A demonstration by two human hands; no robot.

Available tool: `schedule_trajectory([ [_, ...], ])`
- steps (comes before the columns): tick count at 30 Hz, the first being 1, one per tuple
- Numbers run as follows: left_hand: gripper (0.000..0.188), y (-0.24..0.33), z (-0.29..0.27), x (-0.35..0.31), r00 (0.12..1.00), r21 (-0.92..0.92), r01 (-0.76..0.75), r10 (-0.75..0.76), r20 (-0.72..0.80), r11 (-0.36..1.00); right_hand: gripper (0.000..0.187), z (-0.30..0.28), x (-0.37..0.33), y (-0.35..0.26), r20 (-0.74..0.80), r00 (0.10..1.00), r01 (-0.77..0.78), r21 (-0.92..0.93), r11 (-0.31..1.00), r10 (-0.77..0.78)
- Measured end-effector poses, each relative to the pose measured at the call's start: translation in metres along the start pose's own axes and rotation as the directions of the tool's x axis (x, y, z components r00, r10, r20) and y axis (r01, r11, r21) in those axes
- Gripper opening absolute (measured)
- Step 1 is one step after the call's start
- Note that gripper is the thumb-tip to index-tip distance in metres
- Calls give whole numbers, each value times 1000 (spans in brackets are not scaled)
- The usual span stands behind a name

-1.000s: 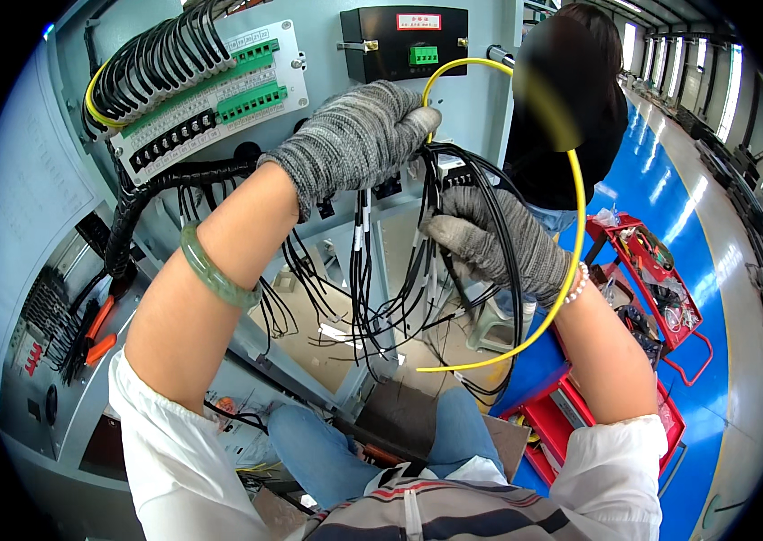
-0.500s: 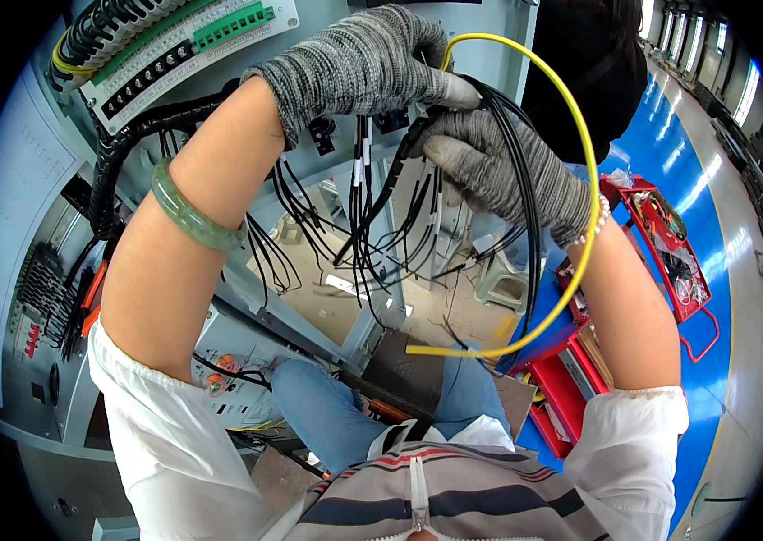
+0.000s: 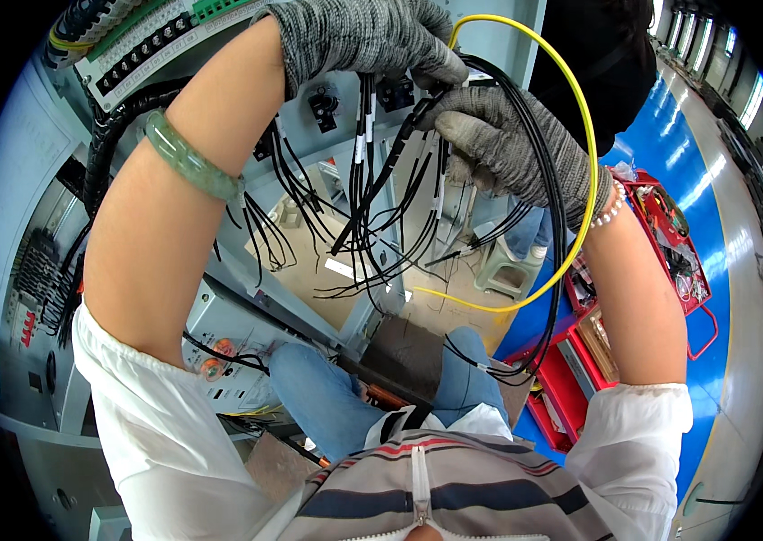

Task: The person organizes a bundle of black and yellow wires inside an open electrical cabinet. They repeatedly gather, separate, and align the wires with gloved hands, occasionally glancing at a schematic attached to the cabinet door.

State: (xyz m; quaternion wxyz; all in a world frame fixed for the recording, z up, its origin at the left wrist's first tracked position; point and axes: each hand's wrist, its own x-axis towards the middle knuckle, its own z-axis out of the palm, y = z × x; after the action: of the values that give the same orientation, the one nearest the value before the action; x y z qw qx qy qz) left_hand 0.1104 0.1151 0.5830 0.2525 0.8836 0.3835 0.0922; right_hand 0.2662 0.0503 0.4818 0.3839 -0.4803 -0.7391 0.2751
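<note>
Grey-gloved, the left hand (image 3: pixel 368 38) is at twelve o'clock, its fingertips drawn together over the gathered end of the black wires (image 3: pixel 551 180). Its right counterpart, the right hand (image 3: pixel 512 144), curls thumb and fingers around the same gathering from one o'clock, the two gloves almost touching. Past that grip the wires arc over the right hand and drop toward five o'clock. A yellow wire (image 3: pixel 593 135) loops outside them, its free tip near the centre; whether the left fingers pinch it I cannot tell.

As far as shows, the work looks partway along. At ten o'clock a harness (image 3: pixel 154 97) is already wrapped, running below the terminal strip (image 3: pixel 142 56). The held wires are gathered at one point, yet fan out loose below. Near the centre, several groups of loose ends (image 3: pixel 363 185), some with white markers (image 3: pixel 360 144), hang unjoined. Toward four o'clock stands a red cart (image 3: pixel 555 389).
</note>
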Motion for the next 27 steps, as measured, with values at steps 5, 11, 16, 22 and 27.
schedule_trajectory([
  [5,26,4,1,-5,1000,-3,29,-29,5,1000,33,3,-5,16,18,1000,-2,125,992,-1],
  [11,28,5,1,-4,1000,32,19,-19,7,999,26,9,-15,27,-110,994,-23,-123,992,10],
  [16,32,-2,0,3,1000,61,-13,13,-8,998,21,17,-19,41,-117,989,-122,-244,962,96],
  [22,34,1,0,1,999,139,-39,41,-17,990,45,35,-14,52,-172,977,-158,-202,967,123],
  [27,38,1,0,5,999,190,-44,44,5,981,42,39,-6,54,-97,990,-125,-207,970,106],
])
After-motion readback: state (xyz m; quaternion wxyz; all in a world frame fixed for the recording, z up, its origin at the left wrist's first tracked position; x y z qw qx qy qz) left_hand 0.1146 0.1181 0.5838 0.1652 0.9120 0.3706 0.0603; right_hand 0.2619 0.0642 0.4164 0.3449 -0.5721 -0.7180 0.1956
